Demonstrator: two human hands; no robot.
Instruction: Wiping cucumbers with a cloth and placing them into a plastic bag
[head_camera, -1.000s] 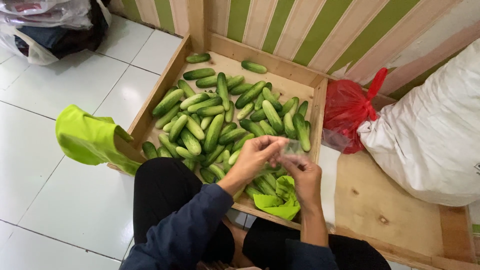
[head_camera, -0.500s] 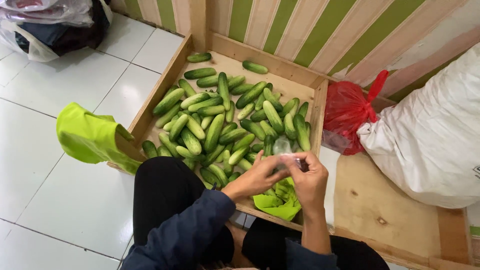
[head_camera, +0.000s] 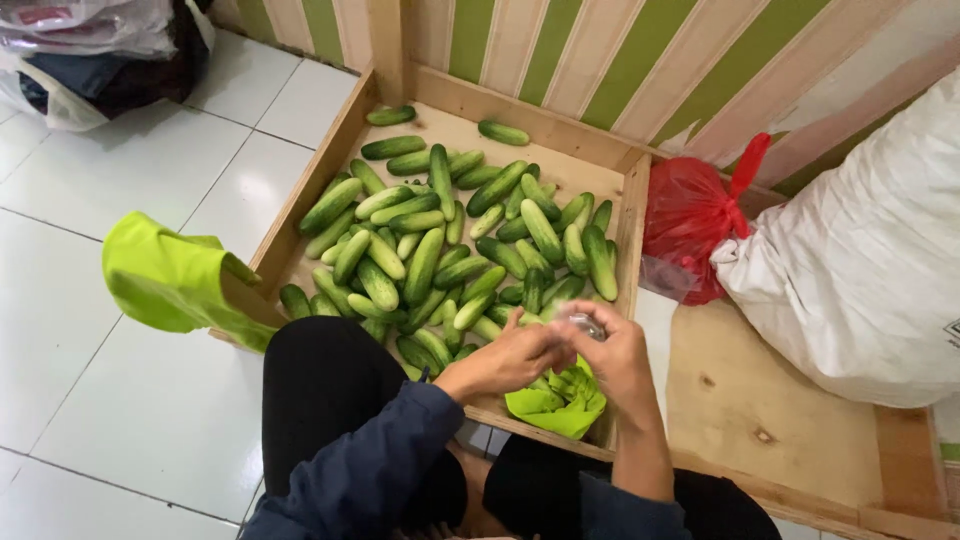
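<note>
**Both hands at a small clear piece over the crate's near corner**

The person sat at the near edge of a wooden crate (head_camera: 632, 215) with both hands brought together above its near right corner. The right hand (head_camera: 618, 362) had its fingers closed on a small clear piece (head_camera: 585, 325), glossy and probably thin plastic; its kind could not be confirmed. The left hand (head_camera: 500, 362) was curled with its fingertips up against the same piece. Whether it was pinching the piece or only touching it could not be told.

The clear piece was held in the air, between the two hands, just above a green bag (head_camera: 552, 408) that lay crumpled in the crate's corner. Cucumbers (head_camera: 430, 250) were heaped in the crate just beyond the hands; neither hand touched one.

Judgement: the step in hand appeared to be fingertip work on the clear piece, such as opening or separating it, and not the handling of produce. A next move on it would call for a firm pinch from each hand on opposite edges and a gentle pull apart, kept clear of the heap.

Also noted: a red bag (head_camera: 690, 220) and a white sack (head_camera: 860, 270) to the right of the crate, and a green cloth (head_camera: 165, 280) hanging at its left near corner over the tiled floor (head_camera: 90, 400).
</note>
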